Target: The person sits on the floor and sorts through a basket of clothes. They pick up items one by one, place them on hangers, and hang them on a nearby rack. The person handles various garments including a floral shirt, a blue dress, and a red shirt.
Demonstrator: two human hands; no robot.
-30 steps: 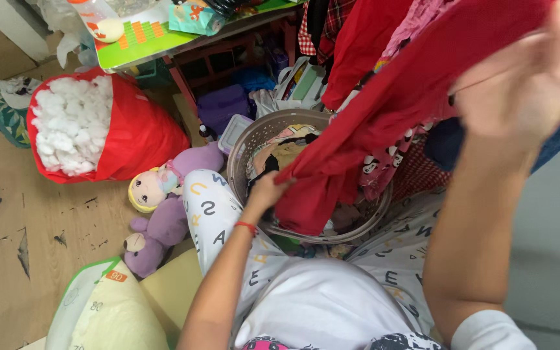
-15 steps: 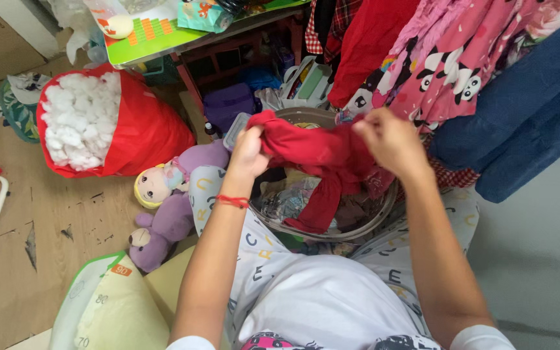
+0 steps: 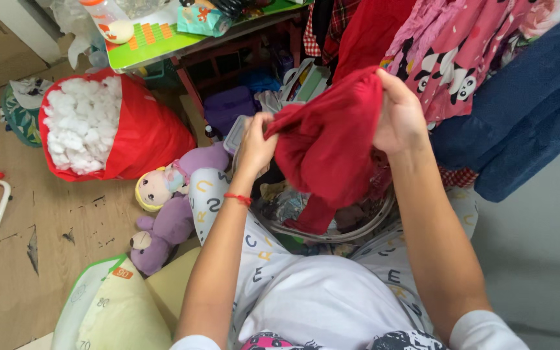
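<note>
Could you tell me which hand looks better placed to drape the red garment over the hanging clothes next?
Probably the right hand: it grips the red garment at its raised top edge, right beside the hanging pink panda cloth. The left hand pinches the far corner, lower, over the laundry basket.

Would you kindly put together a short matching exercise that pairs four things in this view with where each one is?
Things:
1. red garment
2. laundry basket
3. doll
4. red bag of white stuffing

Places:
A. on the floor by the person's left knee, lying with a purple soft toy
B. held up by the left hand and right hand
C. on the floor at upper left, beside the small table
D. between the person's knees, under the held cloth

Pairs: 1-B, 2-D, 3-A, 4-C
</note>
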